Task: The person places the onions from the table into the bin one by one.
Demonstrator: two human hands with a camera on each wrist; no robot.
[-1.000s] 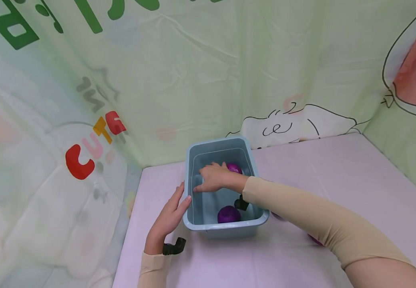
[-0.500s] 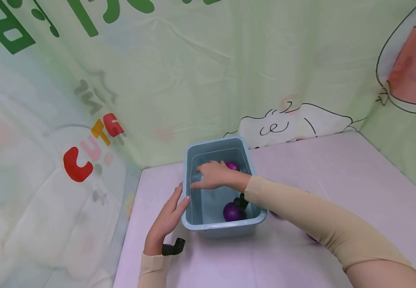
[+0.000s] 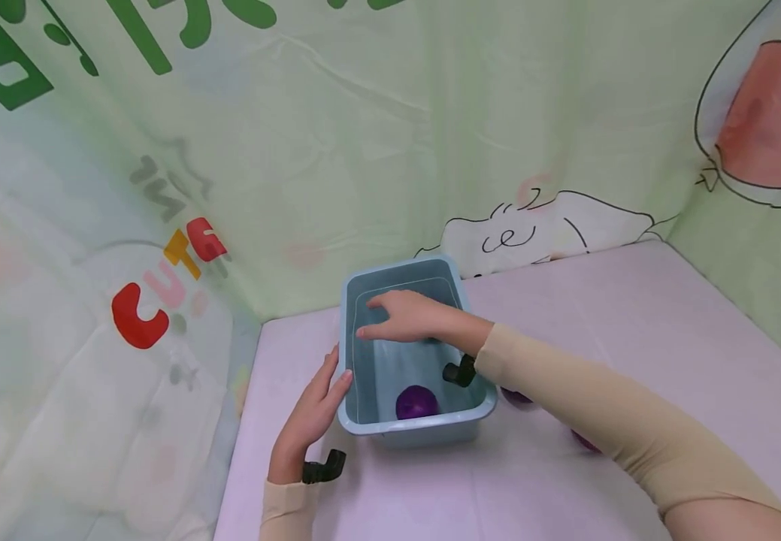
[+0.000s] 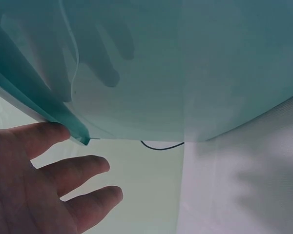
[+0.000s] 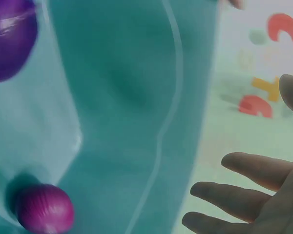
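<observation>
A blue-grey plastic tub (image 3: 417, 427) stands on the table. My left hand (image 3: 312, 413) lies along its left side, fingers fairly straight and the thumb tip at the rim. In the left wrist view, fingers (image 4: 83, 173) extend beside the tub's wall. My right hand (image 3: 407, 315) hovers over the tub's far half with spread fingers, holding nothing. Inside, a dark purple ball (image 3: 417, 402) lies near the front wall. The right wrist view shows that purple ball (image 5: 10, 36) and a smaller-looking magenta ball (image 5: 45, 208). In the head view the magenta ball is hidden behind my right hand.
Two more purple round things, one (image 3: 517, 396) beside the tub and another (image 3: 586, 442) farther right, are partly covered by my right sleeve. A printed curtain (image 3: 363, 150) rises behind the table (image 3: 600, 300). Small black cameras sit on both wrists.
My right hand has risen a little and covers the far ball. The near purple ball first rolled right, then back left along the tub's front. My left hand stays at the tub's side.
</observation>
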